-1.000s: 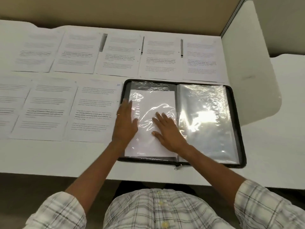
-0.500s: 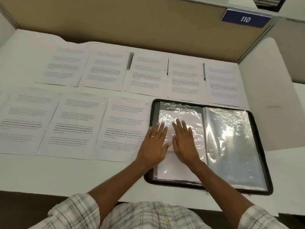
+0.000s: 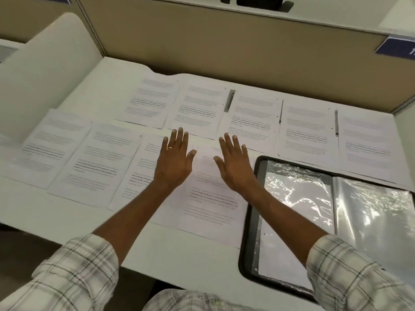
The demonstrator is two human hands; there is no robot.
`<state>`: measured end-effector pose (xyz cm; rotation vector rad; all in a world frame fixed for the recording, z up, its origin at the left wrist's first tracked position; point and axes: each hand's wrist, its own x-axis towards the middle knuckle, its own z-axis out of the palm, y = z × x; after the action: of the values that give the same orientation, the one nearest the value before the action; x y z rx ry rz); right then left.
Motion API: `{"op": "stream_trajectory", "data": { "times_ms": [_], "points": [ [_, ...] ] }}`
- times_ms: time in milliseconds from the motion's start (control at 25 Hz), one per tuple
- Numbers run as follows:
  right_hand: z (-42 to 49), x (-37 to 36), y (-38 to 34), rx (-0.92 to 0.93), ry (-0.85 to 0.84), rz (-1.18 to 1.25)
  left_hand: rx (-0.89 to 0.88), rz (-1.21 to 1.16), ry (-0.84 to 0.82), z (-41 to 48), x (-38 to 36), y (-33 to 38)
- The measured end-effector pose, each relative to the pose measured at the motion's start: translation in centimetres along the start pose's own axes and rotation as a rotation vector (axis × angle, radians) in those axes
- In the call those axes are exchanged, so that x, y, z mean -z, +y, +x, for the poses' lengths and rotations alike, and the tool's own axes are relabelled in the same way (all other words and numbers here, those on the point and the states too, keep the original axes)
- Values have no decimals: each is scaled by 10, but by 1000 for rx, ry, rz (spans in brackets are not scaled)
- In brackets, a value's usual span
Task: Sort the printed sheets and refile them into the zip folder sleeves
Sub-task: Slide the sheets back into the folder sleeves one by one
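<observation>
Printed sheets (image 3: 101, 162) lay face up in two rows across the white surface (image 3: 170, 250), each with its long axis running away from the person. Counted from the left, the near row held four: two lying free, a third sheet (image 3: 139, 176) partly under the left hand (image 3: 174, 162), and a fourth sheet (image 3: 211, 198) partly under the right hand (image 3: 234, 167). A pale sliver at the far left edge might have been a fifth, but it was too cut off to tell. The far row held five.

Both hands were flat and palm down, fingers (image 3: 179, 140) straight, slightly spread and released, gripping nothing. Whether they pressed the paper or hovered just above it could not be told.

The fourth sheet ran from beneath the right fingertips back toward the person. Its right edge was just beside the one zip folder (image 3: 248, 232), which lay open at the right end of the surface. Two clear sleeves showed in it. The left sleeve (image 3: 296, 209) already carried a white page, and glare hid what the right sleeve (image 3: 370, 221) held.

The right hand was nearer both the fourth sheet and the folder. It seemed better placed to draw that sheet rightward, with the left hand free to steady its neighbour.
</observation>
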<state>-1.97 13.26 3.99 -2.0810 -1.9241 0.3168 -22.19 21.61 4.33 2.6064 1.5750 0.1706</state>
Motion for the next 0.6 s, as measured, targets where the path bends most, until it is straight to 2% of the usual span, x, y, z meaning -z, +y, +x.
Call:
{"op": "stream_trajectory", "data": {
  "times_ms": [160,320,440,520,600],
  "points": [
    [56,-16,-44,30,37,-59,-15,-11,-7,25,3,-65],
    [115,-36,-96,-44,71,-19,-92,-20,-78,64,13,-139],
    [159,-51,-137,-11,87,-17,-100,-18,-101,98,20,-202],
    [187,-63,-162,-47,99,24,-94,-21,-121,120,20,-238],
    [216,-77,-180,-158,107,163,-49,-71,-145,143,16,-268]
  ]
}}
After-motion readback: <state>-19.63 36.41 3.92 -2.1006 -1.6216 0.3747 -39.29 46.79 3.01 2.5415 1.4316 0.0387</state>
